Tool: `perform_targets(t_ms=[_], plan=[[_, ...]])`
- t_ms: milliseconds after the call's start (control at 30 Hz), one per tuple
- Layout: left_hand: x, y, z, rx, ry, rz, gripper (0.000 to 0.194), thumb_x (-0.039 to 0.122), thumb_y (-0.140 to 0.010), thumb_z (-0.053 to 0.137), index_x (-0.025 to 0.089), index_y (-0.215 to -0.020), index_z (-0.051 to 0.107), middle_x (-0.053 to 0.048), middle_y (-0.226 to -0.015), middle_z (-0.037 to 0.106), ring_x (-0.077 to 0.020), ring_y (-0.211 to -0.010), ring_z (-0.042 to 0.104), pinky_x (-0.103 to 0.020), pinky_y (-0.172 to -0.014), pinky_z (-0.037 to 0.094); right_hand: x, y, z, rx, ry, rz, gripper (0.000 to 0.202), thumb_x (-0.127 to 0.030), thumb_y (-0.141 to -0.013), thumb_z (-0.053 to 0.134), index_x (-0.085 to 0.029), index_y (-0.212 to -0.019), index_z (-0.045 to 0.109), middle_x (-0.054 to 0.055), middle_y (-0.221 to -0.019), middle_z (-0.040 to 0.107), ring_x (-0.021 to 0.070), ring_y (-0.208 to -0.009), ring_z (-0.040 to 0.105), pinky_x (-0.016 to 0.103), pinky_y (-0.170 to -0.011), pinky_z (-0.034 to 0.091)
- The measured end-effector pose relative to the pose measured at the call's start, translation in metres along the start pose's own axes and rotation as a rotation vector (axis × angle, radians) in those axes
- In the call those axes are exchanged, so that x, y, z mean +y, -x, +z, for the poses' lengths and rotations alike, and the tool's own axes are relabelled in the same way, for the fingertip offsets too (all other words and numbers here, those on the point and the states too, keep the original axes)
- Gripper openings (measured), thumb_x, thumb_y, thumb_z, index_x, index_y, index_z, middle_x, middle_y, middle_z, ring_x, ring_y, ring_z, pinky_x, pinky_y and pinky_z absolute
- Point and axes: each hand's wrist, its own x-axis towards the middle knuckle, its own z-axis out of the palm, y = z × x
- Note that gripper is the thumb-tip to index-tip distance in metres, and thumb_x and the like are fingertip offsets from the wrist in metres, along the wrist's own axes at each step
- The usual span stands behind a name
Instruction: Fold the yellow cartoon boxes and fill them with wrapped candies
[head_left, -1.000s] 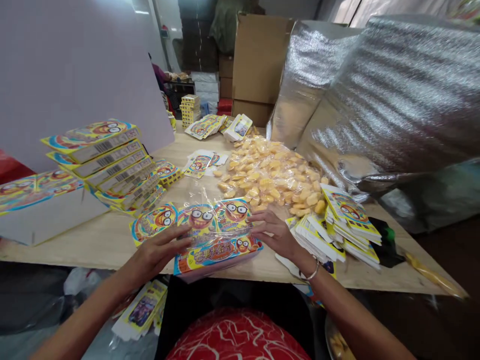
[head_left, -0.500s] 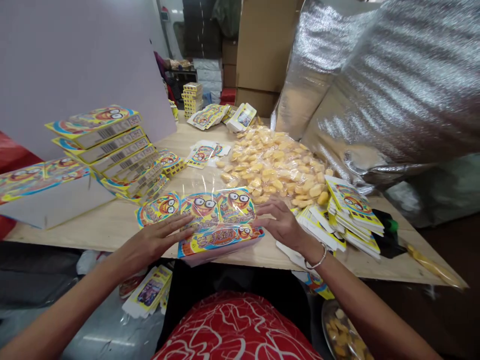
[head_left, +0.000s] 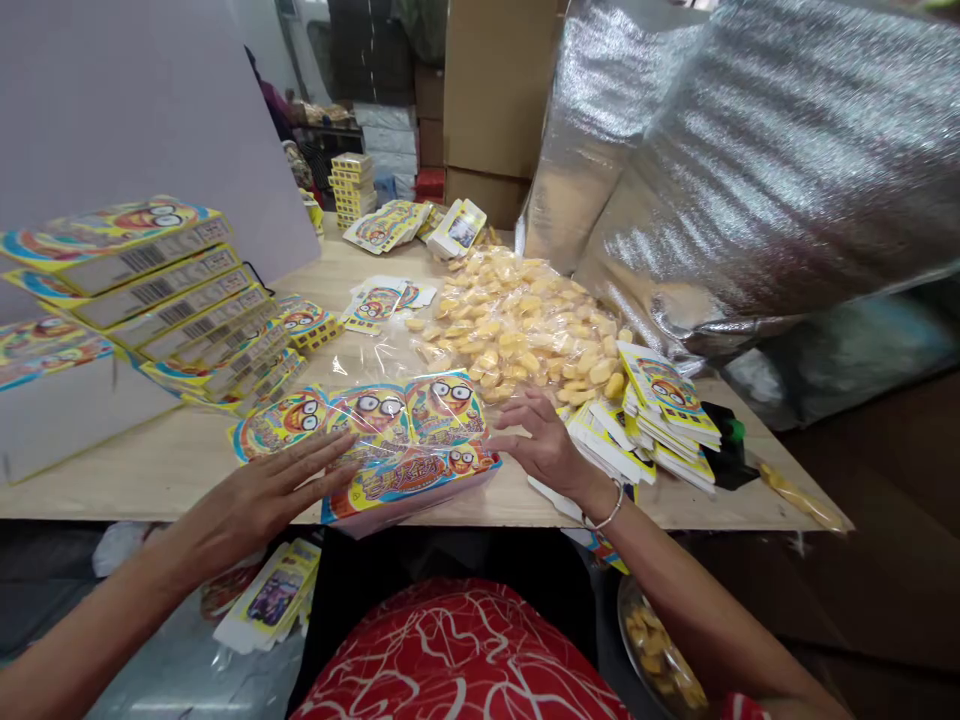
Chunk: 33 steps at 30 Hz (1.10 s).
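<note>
In front of me lies a display box with colourful cartoon printing and its lid raised behind. Smaller cartoon-faced boxes fill it, and clear plastic film covers the top and spreads out beyond. My left hand rests flat over the box's left part, fingers stretched out on the film. By the right edge is my right hand, its fingers apart and slightly bent; whether the fingertips touch the film I cannot tell.
Display boxes are stacked at the left. Wrapped yellow pieces are heaped behind the box. Flat cartons lie to the right, beside a black holder with a green part. Silver foil sheeting rises at the back right.
The view has turned a little to the right, so things appear shifted left. My left hand stays on the box; the fingers of my right hand have spread slightly at its right edge.
</note>
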Motion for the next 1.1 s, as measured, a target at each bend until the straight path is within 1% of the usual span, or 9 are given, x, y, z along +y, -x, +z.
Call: perform_targets(t_ms=[67, 167, 233, 367, 533, 700, 900, 1000, 1100], plan=[[0.005, -0.001, -0.007, 0.024, -0.030, 0.019, 0.061, 0.006, -0.091, 0.033, 0.032, -0.146, 0.028, -0.004, -0.151, 0.037, -0.0240, -0.134, 0.043, -0.040, -0.103, 0.046, 0.000, 0.000, -0.001, 0.000, -0.009, -0.007, 0.023, -0.012, -0.087, 0.060, -0.031, -0.096, 0.070, 0.000, -0.092, 0.064, 0.0182, -0.102, 0.055, 0.043, -0.101, 0.038], [0.010, 0.001, -0.016, 0.097, -0.012, -0.027, 0.061, 0.006, -0.090, 0.032, 0.032, -0.146, 0.029, -0.002, -0.152, 0.036, -0.0235, -0.134, 0.043, -0.040, -0.106, 0.044, -0.003, -0.003, -0.007, 0.003, -0.018, 0.025, 0.024, -0.011, -0.088, 0.058, -0.031, -0.093, 0.070, 0.000, -0.088, 0.064, 0.0173, -0.100, 0.056, 0.042, -0.101, 0.038], [0.010, 0.002, -0.018, 0.131, -0.007, -0.042, 0.061, 0.006, -0.090, 0.031, 0.033, -0.145, 0.030, 0.000, -0.151, 0.037, -0.0224, -0.134, 0.043, -0.039, -0.107, 0.043, -0.004, -0.005, -0.010, 0.008, -0.021, 0.048, 0.025, -0.010, -0.089, 0.056, -0.031, -0.092, 0.070, 0.000, -0.087, 0.064, 0.0170, -0.098, 0.057, 0.043, -0.101, 0.037], [0.004, 0.004, -0.010, 0.083, -0.058, 0.020, 0.062, 0.004, -0.090, 0.031, 0.032, -0.145, 0.032, -0.002, -0.152, 0.037, -0.0231, -0.136, 0.040, -0.039, -0.105, 0.045, -0.003, -0.005, -0.011, 0.017, 0.010, 0.024, 0.025, -0.009, -0.088, 0.057, -0.030, -0.092, 0.070, 0.000, -0.086, 0.064, 0.0168, -0.098, 0.057, 0.043, -0.102, 0.036], [0.001, 0.005, 0.000, 0.011, -0.016, -0.014, 0.063, 0.005, -0.090, 0.034, 0.033, -0.146, 0.028, -0.003, -0.152, 0.034, -0.0248, -0.137, 0.038, -0.041, -0.104, 0.045, 0.001, 0.003, -0.003, 0.019, 0.044, -0.012, 0.023, -0.010, -0.089, 0.057, -0.028, -0.091, 0.070, 0.000, -0.085, 0.064, 0.0168, -0.098, 0.057, 0.043, -0.101, 0.036], [0.001, 0.010, 0.005, -0.010, -0.012, -0.036, 0.063, 0.006, -0.090, 0.032, 0.035, -0.145, 0.029, -0.001, -0.152, 0.034, -0.0238, -0.137, 0.038, -0.040, -0.104, 0.045, 0.003, 0.007, 0.001, 0.003, 0.050, -0.020, 0.021, -0.012, -0.088, 0.059, -0.029, -0.094, 0.069, 0.000, -0.087, 0.064, 0.0165, -0.099, 0.056, 0.042, -0.101, 0.037], [-0.003, 0.009, 0.009, -0.045, 0.015, -0.014, 0.065, 0.005, -0.088, 0.033, 0.035, -0.146, 0.027, 0.000, -0.150, 0.040, -0.0214, -0.135, 0.042, -0.041, -0.108, 0.041, 0.002, 0.008, 0.002, -0.128, 0.082, -0.089, 0.026, -0.011, -0.091, 0.054, -0.029, -0.107, 0.065, 0.000, -0.090, 0.065, 0.0174, -0.101, 0.054, 0.044, -0.103, 0.036], [0.002, 0.005, 0.005, -0.058, 0.080, -0.023, 0.062, 0.013, -0.088, 0.040, 0.033, -0.145, 0.030, -0.001, -0.149, 0.041, -0.0233, -0.135, 0.041, -0.042, -0.109, 0.039, 0.000, 0.011, -0.002, -0.189, 0.072, -0.074, 0.029, -0.010, -0.090, 0.053, -0.028, -0.111, 0.064, 0.002, -0.091, 0.064, 0.0190, -0.102, 0.053, 0.045, -0.102, 0.036], [0.016, -0.005, 0.003, -0.020, 0.158, -0.138, 0.048, 0.027, -0.089, 0.043, 0.029, -0.137, 0.046, -0.004, -0.145, 0.048, -0.0254, -0.133, 0.044, -0.043, -0.107, 0.040, -0.006, 0.007, -0.009, -0.203, -0.014, 0.028, 0.031, -0.007, -0.086, 0.050, -0.025, -0.106, 0.067, 0.003, -0.090, 0.063, 0.0200, -0.099, 0.054, 0.044, -0.096, 0.040]])
